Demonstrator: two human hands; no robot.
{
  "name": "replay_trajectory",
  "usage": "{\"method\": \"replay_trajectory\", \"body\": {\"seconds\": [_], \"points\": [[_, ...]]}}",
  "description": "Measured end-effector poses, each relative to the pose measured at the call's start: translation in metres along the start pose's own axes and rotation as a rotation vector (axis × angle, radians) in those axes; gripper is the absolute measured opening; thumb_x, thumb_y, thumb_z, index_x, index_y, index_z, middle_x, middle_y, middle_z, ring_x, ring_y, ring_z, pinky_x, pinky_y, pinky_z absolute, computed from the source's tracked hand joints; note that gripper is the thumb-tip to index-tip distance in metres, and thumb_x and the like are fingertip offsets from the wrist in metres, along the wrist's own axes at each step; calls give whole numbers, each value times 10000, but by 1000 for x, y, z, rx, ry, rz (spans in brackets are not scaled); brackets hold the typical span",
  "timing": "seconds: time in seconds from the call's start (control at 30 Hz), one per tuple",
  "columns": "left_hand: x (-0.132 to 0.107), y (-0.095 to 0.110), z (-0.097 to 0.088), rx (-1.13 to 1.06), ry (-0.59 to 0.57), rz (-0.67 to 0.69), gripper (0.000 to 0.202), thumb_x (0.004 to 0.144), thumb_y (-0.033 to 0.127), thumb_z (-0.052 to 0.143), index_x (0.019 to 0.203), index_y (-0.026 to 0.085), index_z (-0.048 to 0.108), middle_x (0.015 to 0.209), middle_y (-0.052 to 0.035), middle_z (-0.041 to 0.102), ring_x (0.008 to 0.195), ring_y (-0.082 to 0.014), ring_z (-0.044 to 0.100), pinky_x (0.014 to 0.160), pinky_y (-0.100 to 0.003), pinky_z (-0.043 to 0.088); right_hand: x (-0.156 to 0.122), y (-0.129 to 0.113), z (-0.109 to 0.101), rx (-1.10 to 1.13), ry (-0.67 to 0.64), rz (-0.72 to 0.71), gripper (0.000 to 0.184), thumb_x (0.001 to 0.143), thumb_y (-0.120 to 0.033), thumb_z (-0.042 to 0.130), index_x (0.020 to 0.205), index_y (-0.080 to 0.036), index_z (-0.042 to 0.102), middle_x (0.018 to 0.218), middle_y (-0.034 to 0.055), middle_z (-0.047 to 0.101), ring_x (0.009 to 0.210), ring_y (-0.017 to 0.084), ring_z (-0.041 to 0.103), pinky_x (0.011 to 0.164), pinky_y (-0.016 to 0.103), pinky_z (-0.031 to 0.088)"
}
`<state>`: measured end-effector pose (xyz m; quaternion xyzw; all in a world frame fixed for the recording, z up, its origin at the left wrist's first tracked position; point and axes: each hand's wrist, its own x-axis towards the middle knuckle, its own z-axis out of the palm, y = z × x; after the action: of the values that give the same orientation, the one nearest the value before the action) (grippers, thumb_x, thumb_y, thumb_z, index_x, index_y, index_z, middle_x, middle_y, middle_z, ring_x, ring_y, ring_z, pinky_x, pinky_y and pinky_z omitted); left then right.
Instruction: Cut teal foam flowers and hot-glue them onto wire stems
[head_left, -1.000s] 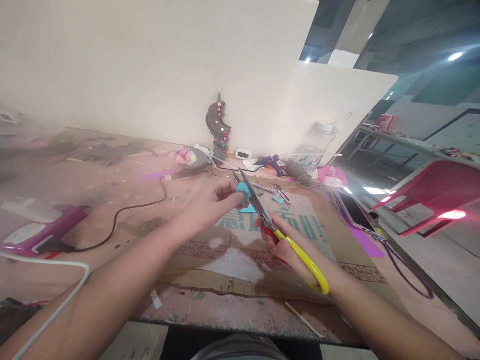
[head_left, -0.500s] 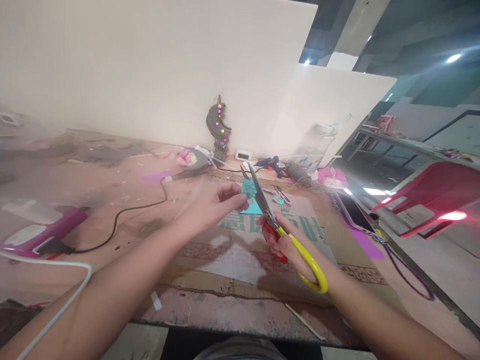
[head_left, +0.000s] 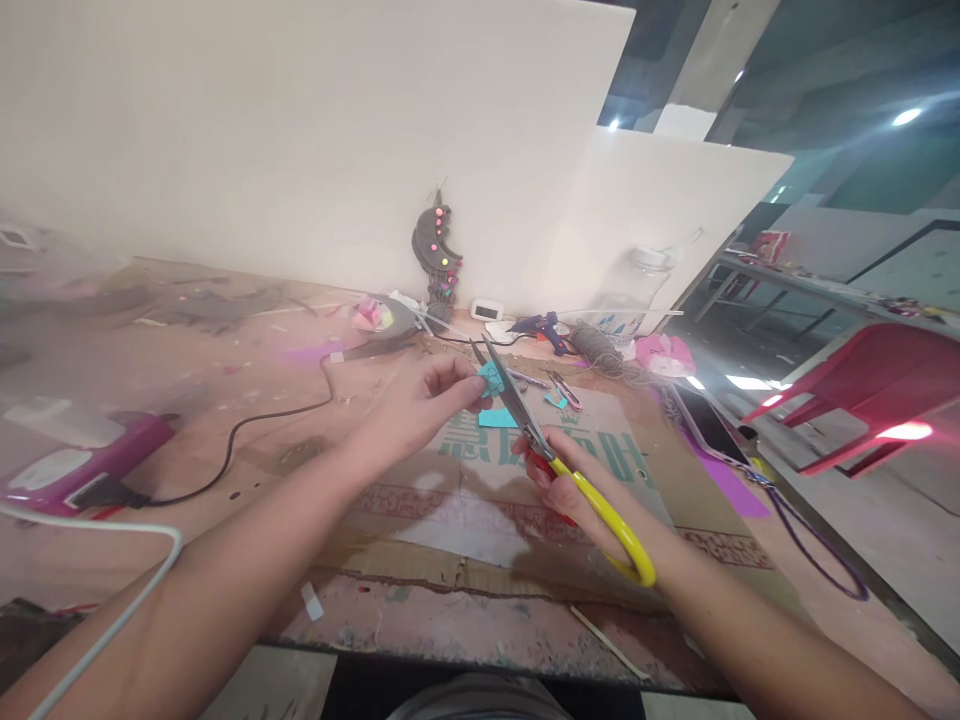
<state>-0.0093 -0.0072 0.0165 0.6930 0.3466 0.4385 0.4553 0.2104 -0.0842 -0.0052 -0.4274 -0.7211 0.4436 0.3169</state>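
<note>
Between thumb and fingers, my left hand (head_left: pixel 439 395) pinches a small turquoise paper piece (head_left: pixel 491 379) with dark lines drawn on it. My right hand (head_left: pixel 559 480) grips scissors (head_left: pixel 619 522) with one yellow and one red handle. The scissor blades are slightly apart and point away from me, right at the held piece's edge. Below them a flat turquoise paper piece (head_left: pixel 496 418) lies on the printed cardboard (head_left: pixel 600 400). A small turquoise scrap (head_left: pixel 556 401) lies beside a utility knife (head_left: pixel 566 390), and a pen (head_left: pixel 529 378) is nearby.
A glue gun (head_left: pixel 541 328), grey yarn (head_left: pixel 596 346) and a clear jar (head_left: pixel 641 290) stand at the back. A crescent ornament (head_left: pixel 436 245) leans on the board. At left is a magenta device (head_left: pixel 127 450) with its cable; at right a phone (head_left: pixel 705 420) and a red stool (head_left: pixel 885 390).
The left hand has moved slightly left with the turquoise piece and its angle has changed. The scissor blades have closed somewhat and their tips have shifted a little left.
</note>
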Motion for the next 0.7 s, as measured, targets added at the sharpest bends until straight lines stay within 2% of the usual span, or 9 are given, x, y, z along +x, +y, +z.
{"method": "replay_trajectory", "body": {"seconds": [0.2,0.4,0.57,0.7], "points": [[1,-2,-1,-51,-4,11,266,869,423,645,752,196,571,730,-19,708,757,-181,699,634,-264,513,2,4,0,-33,15,-40,706,846,-827,410,1141,-187,464,805,-7,401,633,116,337,526,243,299],[4,-6,-4,-119,-11,51,284,870,417,664,736,185,570,721,3,664,773,-169,695,742,-280,513,2,-1,0,-40,-6,-17,724,834,-841,406,1131,-183,461,768,-26,377,609,109,323,524,243,286],[4,-5,-4,-126,-7,41,300,858,433,669,730,185,559,715,-1,661,767,-180,695,738,-290,515,0,-3,1,-31,-2,8,731,835,-837,412,1145,-177,453,778,-31,368,608,104,308,537,245,287],[4,-5,-4,-109,-9,46,302,862,433,657,724,184,557,714,-5,667,750,-174,690,712,-279,519,1,4,1,-22,4,-24,711,840,-830,419,1133,-184,464,757,-34,375,589,104,317,515,240,283]]}}
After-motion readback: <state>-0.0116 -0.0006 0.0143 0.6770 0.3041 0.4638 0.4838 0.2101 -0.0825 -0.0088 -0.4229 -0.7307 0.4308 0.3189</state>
